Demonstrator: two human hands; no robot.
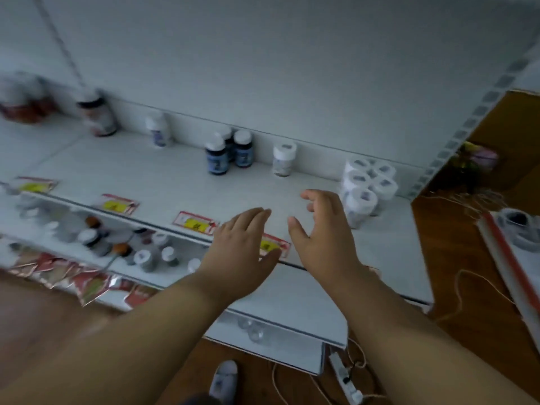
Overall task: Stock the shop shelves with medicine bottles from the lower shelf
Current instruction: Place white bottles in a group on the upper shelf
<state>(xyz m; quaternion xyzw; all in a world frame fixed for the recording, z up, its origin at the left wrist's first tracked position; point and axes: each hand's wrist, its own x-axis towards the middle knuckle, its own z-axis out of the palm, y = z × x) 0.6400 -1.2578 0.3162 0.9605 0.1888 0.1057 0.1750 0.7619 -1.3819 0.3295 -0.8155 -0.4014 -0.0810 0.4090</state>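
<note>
Both my hands hover empty over the front edge of the white upper shelf [163, 182]. My left hand [242, 252] is flat with straight fingers. My right hand [324, 232] is open with loosely bent fingers, just left of a cluster of white bottles [368, 185] at the shelf's right end. Along the shelf's back stand a single white bottle [283, 158], three dark blue-labelled bottles [229, 153], a small white bottle [157, 128] and a bigger dark-capped bottle [98, 114]. The lower shelf [128, 270] holds several mixed medicine bottles [146, 252].
Red and yellow price tags [195, 223] line the upper shelf's front edge. Red foil packets [73, 276] lie at the lower shelf's front. The wooden floor [455, 258] carries loose cord, a power strip [346, 378] and my shoe [223, 381]. Another shelf board [508, 252] lies at the right.
</note>
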